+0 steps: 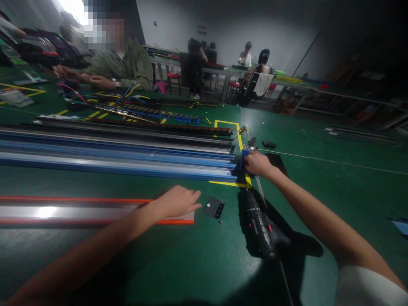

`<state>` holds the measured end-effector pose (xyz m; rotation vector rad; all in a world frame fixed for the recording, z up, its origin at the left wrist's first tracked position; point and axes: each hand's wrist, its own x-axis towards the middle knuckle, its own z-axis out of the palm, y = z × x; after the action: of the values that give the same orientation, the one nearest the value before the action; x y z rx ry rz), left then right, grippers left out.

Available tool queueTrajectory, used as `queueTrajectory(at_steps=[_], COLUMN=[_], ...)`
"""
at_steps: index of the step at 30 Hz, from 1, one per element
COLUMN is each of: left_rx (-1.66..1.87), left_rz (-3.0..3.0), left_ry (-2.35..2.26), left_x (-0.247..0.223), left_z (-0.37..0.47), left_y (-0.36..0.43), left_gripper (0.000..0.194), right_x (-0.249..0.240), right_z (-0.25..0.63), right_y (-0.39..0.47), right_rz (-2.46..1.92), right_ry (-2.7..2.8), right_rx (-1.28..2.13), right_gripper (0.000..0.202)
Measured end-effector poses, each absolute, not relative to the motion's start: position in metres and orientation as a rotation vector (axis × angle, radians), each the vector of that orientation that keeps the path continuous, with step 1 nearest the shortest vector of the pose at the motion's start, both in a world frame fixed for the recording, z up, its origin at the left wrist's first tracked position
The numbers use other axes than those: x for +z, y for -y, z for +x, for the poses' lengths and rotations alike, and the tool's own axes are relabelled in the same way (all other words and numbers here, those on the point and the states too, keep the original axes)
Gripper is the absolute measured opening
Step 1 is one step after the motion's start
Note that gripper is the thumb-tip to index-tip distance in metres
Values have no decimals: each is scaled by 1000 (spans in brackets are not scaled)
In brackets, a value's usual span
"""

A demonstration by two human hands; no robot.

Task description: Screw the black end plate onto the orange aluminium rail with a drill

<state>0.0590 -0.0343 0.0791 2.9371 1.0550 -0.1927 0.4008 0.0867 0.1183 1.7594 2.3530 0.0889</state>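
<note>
My left hand [180,201] is over the right end of a red-edged channel profile [134,211]; its fingers are apart and hold nothing I can see. Just right of its fingertips lies a small black plate with holes [214,207], with a tiny dark piece beside it. My right hand [257,163] is at a small blue box [245,159], fingers curled down and closed; whatever they pinch is hidden. Nearer me, between my forearms, a black power drill [262,231] lies on the green table, its bit pointing away and its cord running toward me.
Blue profiles [191,163] and black profiles [197,142] lie side by side, ending near yellow tape [229,184]. Wired strips [127,111] are farther back. A person in a green jacket [135,63] sits across the table. Other people and benches are behind.
</note>
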Motion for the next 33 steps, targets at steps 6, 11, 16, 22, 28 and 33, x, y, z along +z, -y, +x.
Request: queueTrajectory(at_steps=[6, 11, 16, 22, 28, 33], left_rx=[-128, -99, -97, -93, -91, -53], left_rz=[2938, 2936, 2951, 2960, 2995, 2991], left_ry=[-1051, -1046, -1039, -1041, -1045, -1036], left_x=[74, 75, 75, 75, 71, 71], left_z=[58, 59, 60, 60, 59, 59], left_y=[34, 33, 33, 32, 31, 31], left_gripper=[35, 35, 37, 38, 39, 37], right_x=[130, 133, 123, 127, 154, 158], right_z=[405, 409, 407, 406, 400, 371], right_y=[-95, -94, -88, -79, -44, 20], right_rz=[1700, 1739, 1782, 1837, 1826, 1609], right_ry=[-2320, -2306, -2287, -2319, -2504, -2810], right_rx=[85, 123, 123, 123, 142, -188], right_gripper=[24, 33, 38, 35, 24, 19])
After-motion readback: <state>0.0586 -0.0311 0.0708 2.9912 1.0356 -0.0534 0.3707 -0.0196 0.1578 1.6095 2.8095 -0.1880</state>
